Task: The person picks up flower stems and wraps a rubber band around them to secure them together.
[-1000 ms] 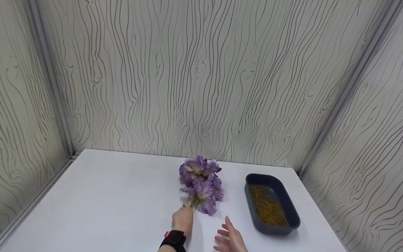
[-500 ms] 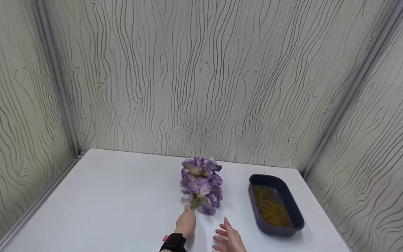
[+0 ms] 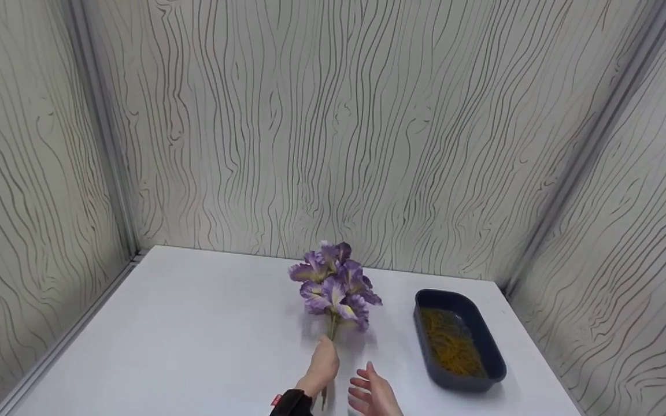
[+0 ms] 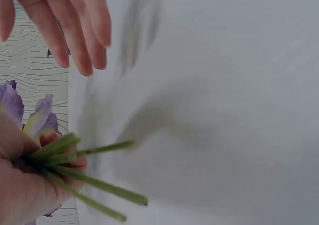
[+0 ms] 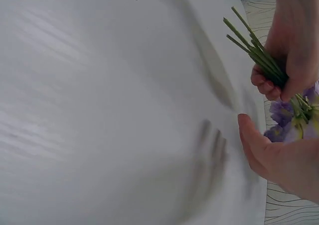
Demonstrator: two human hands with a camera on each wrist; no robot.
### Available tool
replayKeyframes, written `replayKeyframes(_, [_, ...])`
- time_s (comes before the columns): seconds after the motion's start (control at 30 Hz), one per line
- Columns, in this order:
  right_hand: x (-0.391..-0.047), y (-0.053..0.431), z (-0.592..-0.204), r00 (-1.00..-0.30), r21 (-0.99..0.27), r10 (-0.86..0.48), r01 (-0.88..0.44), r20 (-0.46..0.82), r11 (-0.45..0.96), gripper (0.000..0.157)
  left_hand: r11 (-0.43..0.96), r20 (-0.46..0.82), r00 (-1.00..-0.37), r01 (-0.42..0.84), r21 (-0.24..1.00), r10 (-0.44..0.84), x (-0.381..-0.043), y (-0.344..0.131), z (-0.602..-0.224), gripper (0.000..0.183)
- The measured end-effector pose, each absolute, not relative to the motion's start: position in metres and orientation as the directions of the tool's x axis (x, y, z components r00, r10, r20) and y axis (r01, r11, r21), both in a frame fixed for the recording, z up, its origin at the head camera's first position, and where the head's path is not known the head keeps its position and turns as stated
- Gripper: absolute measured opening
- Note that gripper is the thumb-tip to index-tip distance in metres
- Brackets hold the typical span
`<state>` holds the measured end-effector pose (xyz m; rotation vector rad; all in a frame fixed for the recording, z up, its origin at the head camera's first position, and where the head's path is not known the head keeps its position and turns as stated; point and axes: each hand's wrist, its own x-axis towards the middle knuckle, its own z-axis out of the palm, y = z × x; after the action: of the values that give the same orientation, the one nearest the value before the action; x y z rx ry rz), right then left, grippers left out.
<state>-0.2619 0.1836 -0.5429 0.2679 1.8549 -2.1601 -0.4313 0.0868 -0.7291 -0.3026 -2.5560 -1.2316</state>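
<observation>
My left hand (image 3: 322, 365) grips a bunch of purple irises (image 3: 336, 286) by the green stems (image 4: 99, 182), fingers wrapped round them. The blooms point away toward the back wall, and the cut stem ends stick out below the fist, as both wrist views show. Just right of it, my right hand (image 3: 372, 394) is held with fingers extended and spread a little, nothing in it. In the right wrist view that hand (image 5: 279, 160) is close beside the stems, palm turned toward the bunch.
A dark blue bin (image 3: 498, 367) stands on the right side of the white table (image 3: 206, 335), with yellow-brown rubber bands (image 3: 454, 349) in it. Wood-patterned panels (image 3: 310, 127) enclose the table at the back and both sides.
The left hand has raised the irises and turned them more upright, shifting slightly right toward the right hand. Stem ends now show below the fist. The right hand has hardly moved.
</observation>
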Motion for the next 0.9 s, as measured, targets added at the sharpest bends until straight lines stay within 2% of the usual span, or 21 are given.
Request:
replayKeyframes(0.1, [-0.263,0.180,-0.541,-0.940,-0.932,-0.090,0.340,-0.330,-0.123,0.075,0.476,0.348,-0.935,0.337,0.812,0.069,-0.376,0.079,-0.634,0.035])
replayKeyframes(0.17, [-0.263,0.178,-0.541,-0.939,-0.936,-0.091,0.339,-0.331,-0.096,0.073,0.377,0.320,-0.946,0.314,0.871,0.049,-0.343,0.074,-0.579,0.031])
replayKeyframes(0.27, [-0.263,0.176,-0.540,-0.943,-0.945,-0.109,0.321,-0.315,-0.053,0.070,0.327,0.308,-0.951,0.297,0.897,0.021,-0.320,0.072,-0.538,0.023])
replayKeyframes(0.37, [-0.262,0.174,-0.538,-0.948,-0.955,-0.137,0.294,-0.288,-0.027,0.068,0.287,0.280,-0.960,0.270,0.919,0.004,-0.317,0.074,-0.530,0.019])
replayKeyframes(0.53, [-0.257,0.170,-0.534,-0.943,-0.956,-0.182,0.291,-0.278,-0.044,0.057,0.263,0.321,-0.947,0.304,0.915,-0.021,-0.315,0.078,-0.529,0.015])
replayKeyframes(0.9, [-0.253,0.160,-0.529,-0.939,-0.968,-0.260,0.246,-0.226,-0.047,0.041,0.304,0.384,-0.916,0.336,0.892,-0.115,-0.311,0.079,-0.524,0.016])
